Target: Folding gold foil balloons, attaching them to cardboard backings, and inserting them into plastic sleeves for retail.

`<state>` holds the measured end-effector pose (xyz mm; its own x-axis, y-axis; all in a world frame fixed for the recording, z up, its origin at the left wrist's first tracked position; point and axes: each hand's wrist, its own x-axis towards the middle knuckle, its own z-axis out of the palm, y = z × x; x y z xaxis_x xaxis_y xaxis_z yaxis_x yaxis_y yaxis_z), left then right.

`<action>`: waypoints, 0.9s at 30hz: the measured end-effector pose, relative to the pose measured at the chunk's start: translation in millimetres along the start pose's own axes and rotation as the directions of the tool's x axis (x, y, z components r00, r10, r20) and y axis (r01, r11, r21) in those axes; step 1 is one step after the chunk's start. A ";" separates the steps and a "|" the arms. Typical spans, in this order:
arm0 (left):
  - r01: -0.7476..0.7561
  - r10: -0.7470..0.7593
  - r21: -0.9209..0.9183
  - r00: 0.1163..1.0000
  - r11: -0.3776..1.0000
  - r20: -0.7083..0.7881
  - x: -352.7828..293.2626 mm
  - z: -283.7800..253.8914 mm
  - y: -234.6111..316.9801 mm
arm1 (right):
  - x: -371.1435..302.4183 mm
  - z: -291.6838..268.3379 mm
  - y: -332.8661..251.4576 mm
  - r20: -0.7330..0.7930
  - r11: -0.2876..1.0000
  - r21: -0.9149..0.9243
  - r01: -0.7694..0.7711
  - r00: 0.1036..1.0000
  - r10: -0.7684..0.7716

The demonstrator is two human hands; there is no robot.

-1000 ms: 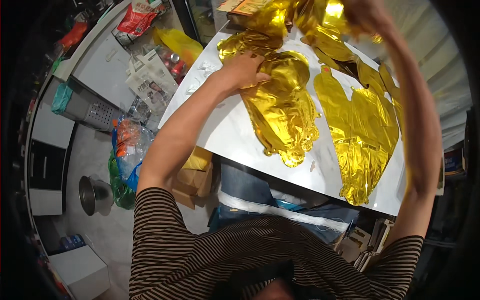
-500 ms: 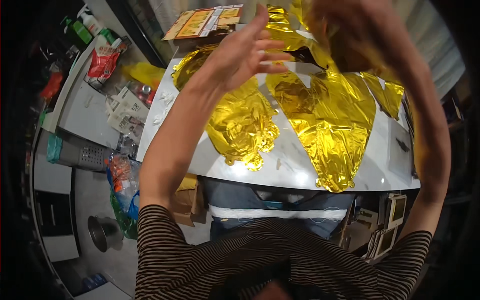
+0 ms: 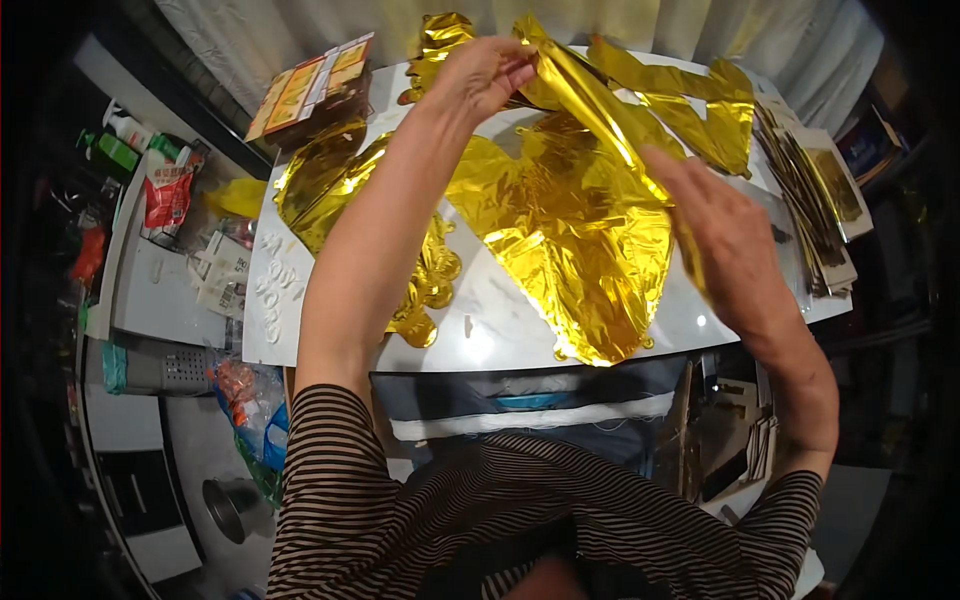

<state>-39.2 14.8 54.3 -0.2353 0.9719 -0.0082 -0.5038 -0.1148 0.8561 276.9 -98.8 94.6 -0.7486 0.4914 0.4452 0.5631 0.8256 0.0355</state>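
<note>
Nearest the body, the white table (image 3: 500,340) ends at a front edge just past the striped sleeves, and the tip of a flat gold foil balloon (image 3: 580,250) hangs slightly over that edge. This balloon lies in the middle of the table, uninflated and creased. The right hand (image 3: 735,240) sits on its right side, fingers spread fairly wide and pressing on the foil; whether they pinch any of it cannot be told. Further back, the left hand (image 3: 480,75) reaches across the table with its fingers closed narrow on the upper corner of a long gold foil strip (image 3: 600,110) that runs down toward the right hand.

To handle the foil well, it seems best to keep the strip taut between the two hands and lift it rather than drag it, since the creased film would likely catch on the pieces under it.

Open room is scarce. A crumpled gold piece (image 3: 430,280) lies under the left forearm, and another gold sheet (image 3: 320,190) lies to the left. A stack of flat packets (image 3: 815,200) lines the right edge, and a carton (image 3: 315,90) sits at the far left corner. The barest patch is front left.
</note>
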 end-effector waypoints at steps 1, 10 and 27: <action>-0.001 0.004 -0.035 0.998 0.999 0.069 5.7 -0.2 0.7 | -7.7 -0.6 7.0 -0.027 0.996 0.052 -0.070 0.997 0.071; 0.073 -0.069 -0.043 0.995 0.996 0.076 -0.1 -15.0 -50.0 | -75.4 59.9 -3.2 -0.361 0.964 0.210 0.162 0.929 -0.077; 0.063 -0.017 0.843 0.998 0.534 -0.063 22.1 -41.0 -85.4 | -109.7 88.9 -41.8 -0.061 0.943 0.295 0.154 0.988 -0.142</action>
<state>-35.4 37.7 -40.2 -0.2791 0.9587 -0.0552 0.4165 0.1727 0.8926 304.4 -162.6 -35.3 -0.7983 0.3514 0.4891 0.3127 0.9359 -0.1620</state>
